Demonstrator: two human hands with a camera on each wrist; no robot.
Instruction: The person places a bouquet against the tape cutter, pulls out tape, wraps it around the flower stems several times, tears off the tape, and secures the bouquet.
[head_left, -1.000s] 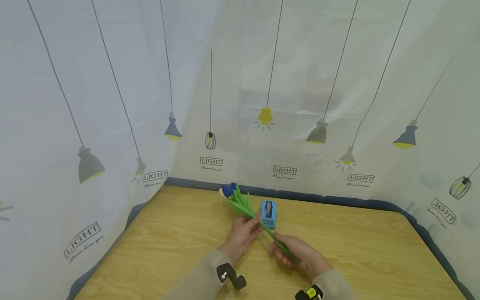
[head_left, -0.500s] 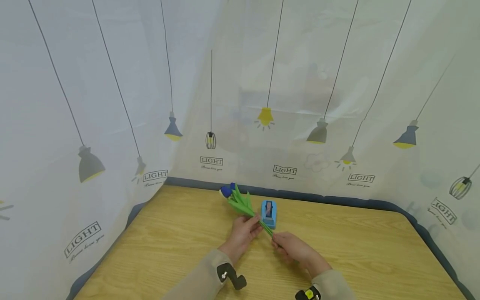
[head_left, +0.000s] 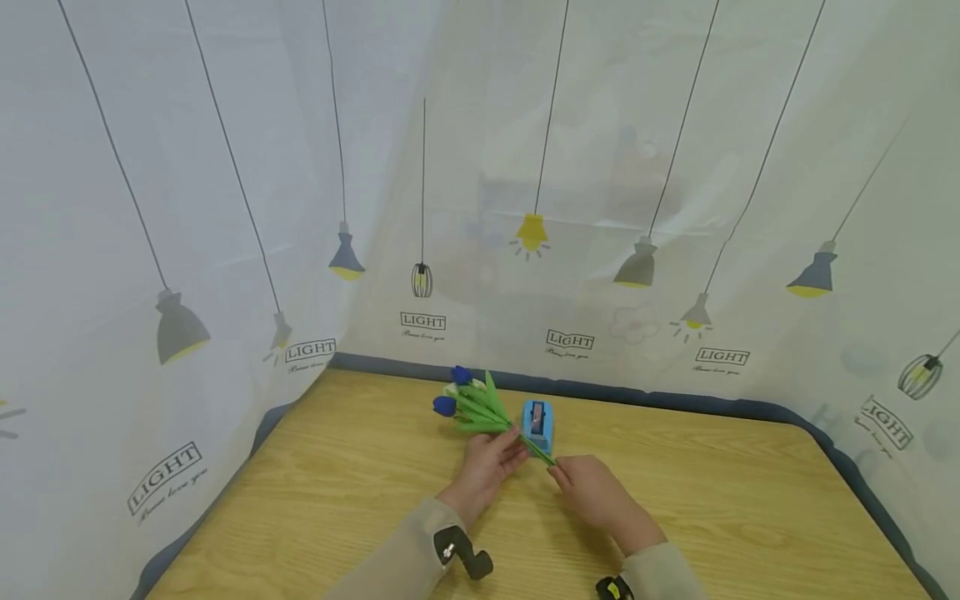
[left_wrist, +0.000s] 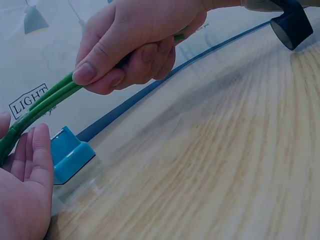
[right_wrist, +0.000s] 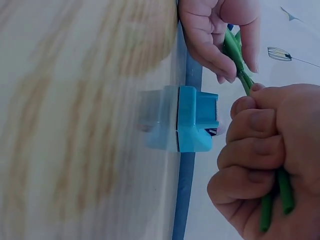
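A bunch of artificial tulips (head_left: 483, 406), with blue and whitish heads and green leaves, slants over the table, its heads toward the far left. My left hand (head_left: 487, 467) holds the stems just below the leaves, between thumb and fingers. Lower down, my right hand (head_left: 600, 496) grips the green stems (left_wrist: 52, 95), fingers curled round them. The cut ends show below its palm in the right wrist view. Just beyond the stems, a blue tape dispenser (head_left: 546, 417) stands on the table; the right wrist view shows its serrated cutter.
The wooden table (head_left: 337, 500) has a dark blue edging (head_left: 637, 398) along its back and sides. A pale curtain (head_left: 480, 275) printed with lamps hangs around it. Both wrists carry black mounts.
My right hand has slid up the stems and turned over. The bunch has rolled, so its blue and whitish heads spread wider. My left hand stays in about the same place.
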